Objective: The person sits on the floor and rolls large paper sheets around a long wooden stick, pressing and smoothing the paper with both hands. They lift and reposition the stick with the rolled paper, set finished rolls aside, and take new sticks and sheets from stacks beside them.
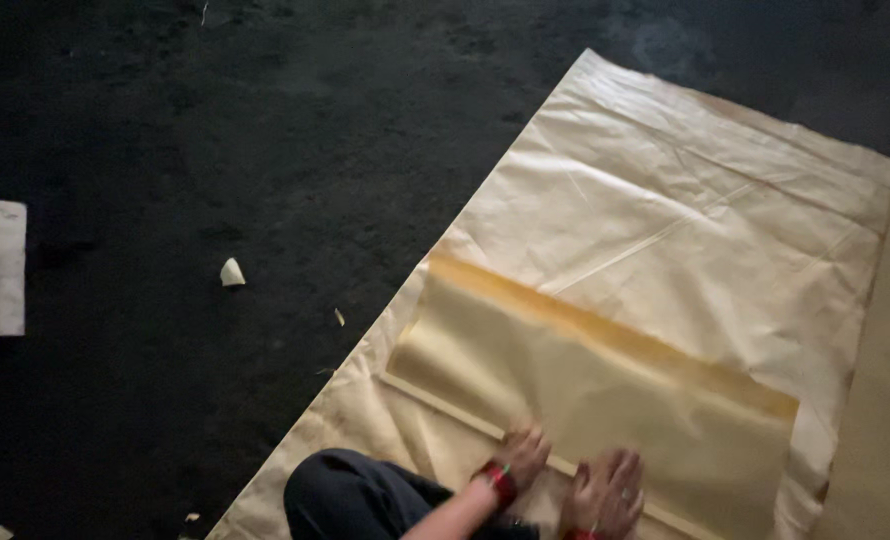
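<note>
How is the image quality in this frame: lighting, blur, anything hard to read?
Head view: dim light, the dark floor nearly featureless; the pale paper sheet shows its creases clearly; both hands, left hand and right hand, look soft, slightly blurred.

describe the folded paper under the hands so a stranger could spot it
Start at the big pale sheet spread on the dark floor. On its near part lies the folded paper, with both hands pressing its near edge. It is yellower than the sheet, with a darker orange band along its far edge.
</note>
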A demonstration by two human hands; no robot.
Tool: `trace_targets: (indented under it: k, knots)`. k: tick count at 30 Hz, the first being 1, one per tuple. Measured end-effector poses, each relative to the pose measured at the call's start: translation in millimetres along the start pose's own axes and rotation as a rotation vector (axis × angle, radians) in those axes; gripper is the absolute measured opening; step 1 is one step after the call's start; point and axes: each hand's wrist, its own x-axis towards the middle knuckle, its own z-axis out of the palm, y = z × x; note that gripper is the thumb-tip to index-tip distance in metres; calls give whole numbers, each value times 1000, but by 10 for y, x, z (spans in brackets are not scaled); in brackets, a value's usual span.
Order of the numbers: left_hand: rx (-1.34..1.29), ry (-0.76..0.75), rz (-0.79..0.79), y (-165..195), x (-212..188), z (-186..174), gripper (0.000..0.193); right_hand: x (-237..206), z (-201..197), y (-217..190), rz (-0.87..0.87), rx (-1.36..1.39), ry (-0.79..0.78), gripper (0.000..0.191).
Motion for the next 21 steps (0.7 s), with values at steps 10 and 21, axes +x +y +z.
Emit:
trace_targets:
  k: [10, 21]
  knots:
    - [-3, 24, 5, -146, 263, 131, 15, 812, 258, -146, -11, 6, 0, 76]
    - [60, 100, -14, 25, 92, 19, 27, 414, -28, -44, -5, 55, -34, 83]
